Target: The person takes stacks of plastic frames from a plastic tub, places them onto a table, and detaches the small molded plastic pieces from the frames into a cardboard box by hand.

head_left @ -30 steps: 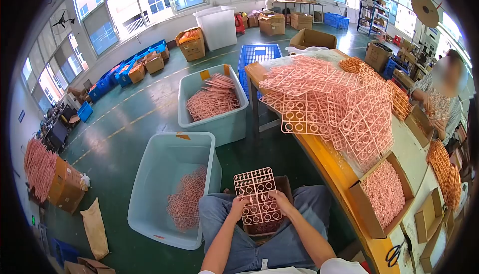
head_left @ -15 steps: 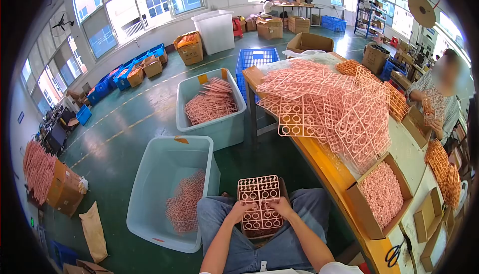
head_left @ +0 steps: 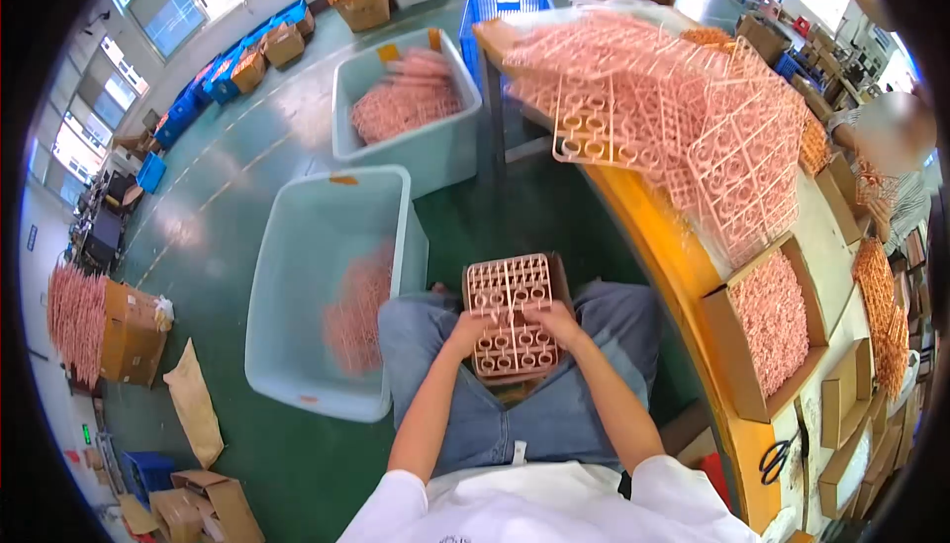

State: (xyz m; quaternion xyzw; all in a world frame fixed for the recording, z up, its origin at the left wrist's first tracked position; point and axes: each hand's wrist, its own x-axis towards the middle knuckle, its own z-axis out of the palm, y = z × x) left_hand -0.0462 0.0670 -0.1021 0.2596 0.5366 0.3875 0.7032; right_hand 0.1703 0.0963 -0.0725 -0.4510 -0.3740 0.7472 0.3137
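A pink plastic sprue frame (head_left: 509,284), a grid of runners with rings and small parts, lies over a cardboard box (head_left: 561,280) between my knees. My left hand (head_left: 470,331) grips the frame left of its middle, and my right hand (head_left: 556,322) grips it on the right. Both hands have their fingers closed near its centre bar, where the fingertips partly hide the parts. Whatever the box holds underneath is mostly covered.
Left of my legs stands a blue tub (head_left: 282,276) with pink sprues inside; another tub (head_left: 435,152) is behind it. Sprue frames (head_left: 653,108) are piled on the table (head_left: 648,231), beside a box of small pink pieces (head_left: 770,320) and scissors (head_left: 776,461). A person (head_left: 896,162) works at right.
My view has tilted downward, so the surroundings appear higher and more of my shirt shows. Both hands stay closed on the sprue frame, at about the same place on it.
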